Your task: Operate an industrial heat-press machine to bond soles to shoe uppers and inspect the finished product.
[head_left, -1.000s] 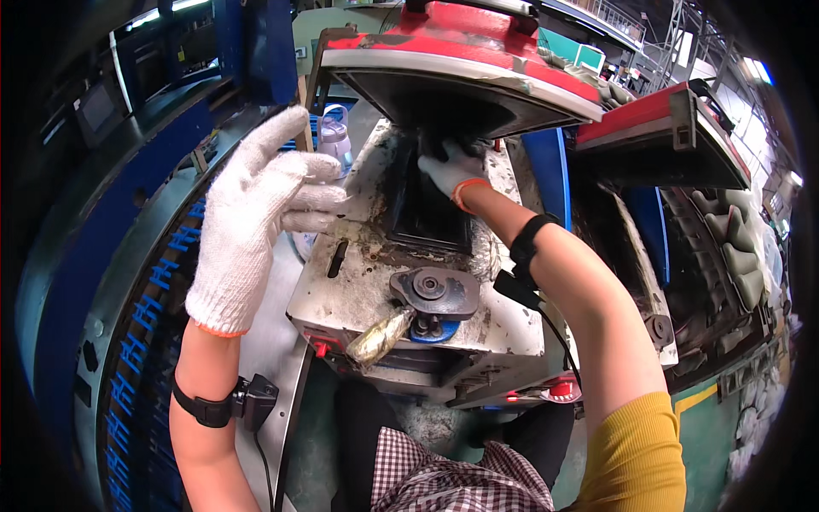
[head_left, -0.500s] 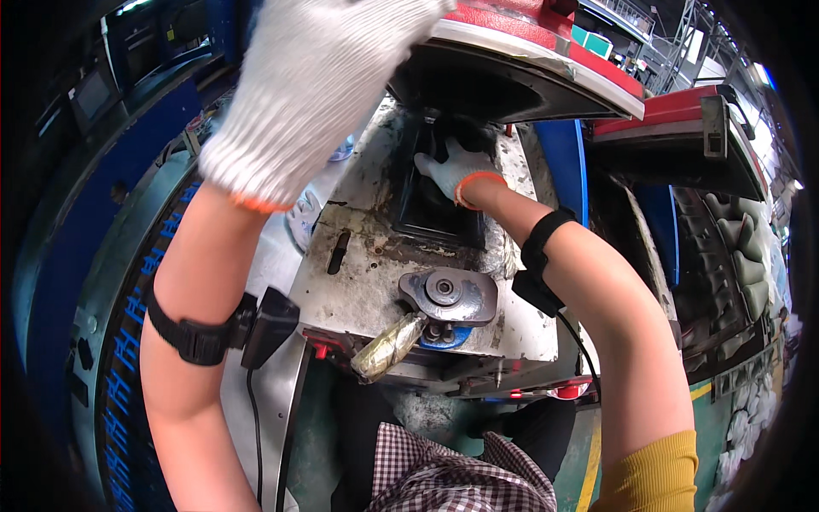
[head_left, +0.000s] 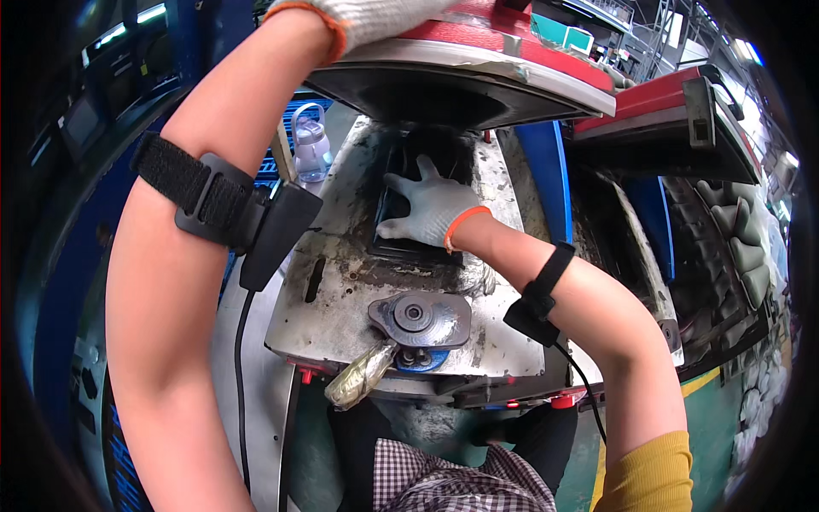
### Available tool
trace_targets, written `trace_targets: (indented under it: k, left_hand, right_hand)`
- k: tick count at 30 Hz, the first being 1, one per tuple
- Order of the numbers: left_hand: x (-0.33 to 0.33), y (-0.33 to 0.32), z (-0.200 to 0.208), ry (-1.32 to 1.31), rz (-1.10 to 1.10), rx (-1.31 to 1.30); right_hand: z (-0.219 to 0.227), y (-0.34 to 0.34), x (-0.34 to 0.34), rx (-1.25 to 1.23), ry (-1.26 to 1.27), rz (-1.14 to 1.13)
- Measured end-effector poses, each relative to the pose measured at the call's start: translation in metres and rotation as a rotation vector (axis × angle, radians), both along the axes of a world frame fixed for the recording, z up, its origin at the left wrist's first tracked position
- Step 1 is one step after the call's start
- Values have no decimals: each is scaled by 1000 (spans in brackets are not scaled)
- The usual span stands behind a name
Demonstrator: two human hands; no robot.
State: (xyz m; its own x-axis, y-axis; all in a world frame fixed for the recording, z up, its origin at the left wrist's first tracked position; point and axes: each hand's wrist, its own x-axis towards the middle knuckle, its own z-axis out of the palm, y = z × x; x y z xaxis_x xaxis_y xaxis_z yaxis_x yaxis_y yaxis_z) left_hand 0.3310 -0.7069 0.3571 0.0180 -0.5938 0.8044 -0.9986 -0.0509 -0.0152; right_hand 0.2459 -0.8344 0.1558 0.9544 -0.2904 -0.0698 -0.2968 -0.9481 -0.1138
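Observation:
My right hand (head_left: 431, 205), in a white knit glove with an orange cuff, lies over a black rectangular plate (head_left: 397, 247) set in the machine bed, its fingers spread. Whether it presses on the plate or hovers just above I cannot tell. Up at the top edge, my gloved left hand (head_left: 375, 19) is at the red raised lid (head_left: 482, 36), its fingers out of the picture. The lid's black underside (head_left: 384, 94) hangs open over the plate. Nearer me, a metal clamp (head_left: 418, 316) with a tape-wrapped handle (head_left: 361, 375) sits at the bed's front.
A clear lilac water bottle (head_left: 311, 149) stands left of the worn metal bed (head_left: 290, 333). Blue panels (head_left: 546, 183) rise on the right, beside a second red-lidded machine (head_left: 640, 107). Several grey foot-shaped pieces (head_left: 734, 226) are stacked at far right. Red knobs (head_left: 563, 401) line the front edge.
My left hand has moved up, partly out of view, uncovering the bottle. My right hand has come toward me over the plate with its fingers spread wider. The whole view has shifted somewhat.

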Motion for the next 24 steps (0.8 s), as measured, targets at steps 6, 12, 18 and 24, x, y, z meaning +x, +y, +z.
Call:
trace_targets:
  k: [6, 12, 18, 24]
  left_hand:
    - [9, -16, 2, -27, -32, -10]
    - [12, -18, -9, -219, 56, -116]
    - [-4, -8, -14, -128, -29, -97]
    - [-18, -4, -27, -90, 131, -41]
  right_hand:
    - [-9, 2, 4, -69, -193, -24]
    - [-12, 1, 3, -40, -183, -61]
    - [-14, 3, -2, -62, -223, -55]
    - [-16, -4, -24, -37, -151, -49]
